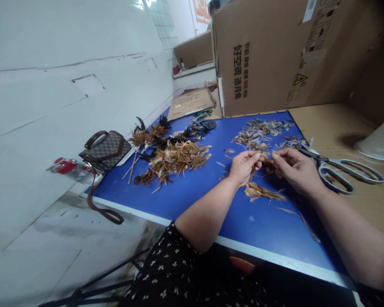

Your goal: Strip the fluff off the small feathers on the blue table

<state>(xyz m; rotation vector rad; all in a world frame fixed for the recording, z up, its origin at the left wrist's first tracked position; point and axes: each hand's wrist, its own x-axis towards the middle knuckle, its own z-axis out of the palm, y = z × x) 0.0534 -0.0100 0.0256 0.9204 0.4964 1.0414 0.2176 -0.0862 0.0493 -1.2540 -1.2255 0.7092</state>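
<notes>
My left hand (243, 167) and my right hand (295, 169) meet over the blue table top (198, 192), both pinched on a small bundle of brown feathers (268, 163) held between them. Just below my hands a small tuft of tan feathers (263, 192) lies on the blue surface. A large heap of brown and orange feathers (174, 160) lies to the left of my hands. Behind my hands is a looser scatter of trimmed feather scraps (259, 132).
Big metal scissors (341, 167) lie to the right of my right hand. A patterned handbag (106, 149) and a red-capped clear container (68, 168) sit at the table's left end. A large cardboard box (275, 55) stands behind. A white object (379, 143) is at far right.
</notes>
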